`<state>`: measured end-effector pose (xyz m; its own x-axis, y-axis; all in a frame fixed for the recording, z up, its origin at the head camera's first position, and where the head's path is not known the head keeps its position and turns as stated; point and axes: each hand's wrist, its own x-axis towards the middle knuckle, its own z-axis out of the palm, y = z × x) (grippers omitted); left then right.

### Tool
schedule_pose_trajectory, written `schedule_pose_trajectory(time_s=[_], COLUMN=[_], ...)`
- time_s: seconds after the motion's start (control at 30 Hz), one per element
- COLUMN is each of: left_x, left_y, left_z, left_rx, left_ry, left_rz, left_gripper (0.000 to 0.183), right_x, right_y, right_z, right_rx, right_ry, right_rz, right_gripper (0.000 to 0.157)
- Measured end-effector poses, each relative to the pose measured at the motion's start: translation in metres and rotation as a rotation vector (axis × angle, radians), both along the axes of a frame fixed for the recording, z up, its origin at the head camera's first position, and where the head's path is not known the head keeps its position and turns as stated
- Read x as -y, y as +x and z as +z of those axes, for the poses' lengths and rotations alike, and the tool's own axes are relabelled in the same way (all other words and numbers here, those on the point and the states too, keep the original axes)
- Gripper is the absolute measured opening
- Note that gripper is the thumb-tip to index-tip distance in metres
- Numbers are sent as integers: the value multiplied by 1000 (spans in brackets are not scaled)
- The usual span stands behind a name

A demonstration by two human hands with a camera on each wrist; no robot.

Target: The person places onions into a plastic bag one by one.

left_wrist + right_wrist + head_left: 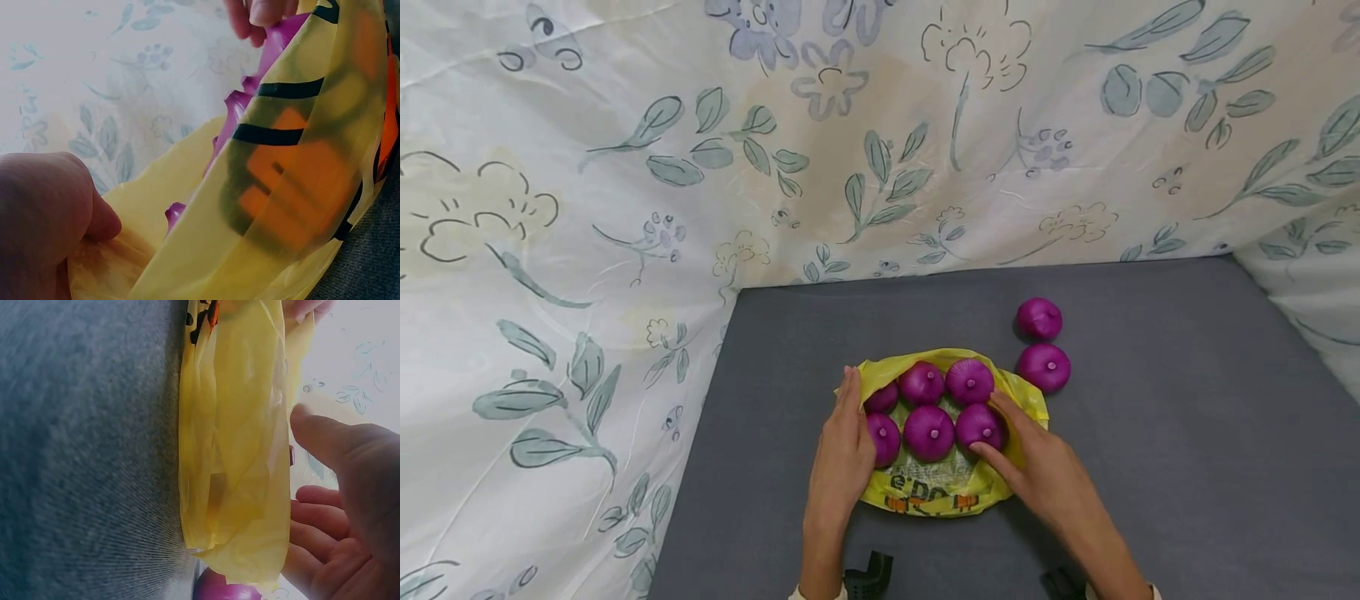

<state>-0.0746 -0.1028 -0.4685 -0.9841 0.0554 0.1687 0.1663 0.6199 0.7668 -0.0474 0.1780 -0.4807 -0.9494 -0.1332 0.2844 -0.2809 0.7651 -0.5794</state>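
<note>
A yellow plastic bag (936, 510) with black and orange print lies open-mouthed on the table, several purple-red onions (930, 433) sitting inside it in two rows. At the bag's left side my left hand (844, 442) holds its edge; the left wrist view shows the thumb (103, 215) against the inner face of the plastic. My right hand (1045, 467) reaches over the bag's right rim, thumb and fingers around the front right onion (981, 427). In the right wrist view that onion is mostly hidden behind the bag wall (244, 444).
Two more onions, a far one (1039, 318) and a nearer one (1044, 367), stand just beyond the bag's back right corner. Dark grey cloth (1187, 400) covers the table. Floral fabric (880, 167) hangs behind it and along the sides.
</note>
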Motion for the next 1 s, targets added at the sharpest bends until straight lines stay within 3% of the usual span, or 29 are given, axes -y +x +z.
schedule_pose_trajectory(time_s=[0.27, 0.43, 1.0], left_x=[1, 0, 2], left_y=[-2, -2, 2], left_z=[1, 1, 4], left_rx=[-1, 0, 25], left_ry=[-8, -8, -5], left_rz=[-2, -7, 16], left_gripper=[60, 59, 61], right_x=[-12, -26, -70], right_y=[-6, -11, -33], right_z=[9, 17, 37], right_rx=[-109, -120, -138], right_ry=[-103, -141, -218], right_rz=[-47, -85, -332], right_gripper=[73, 78, 78])
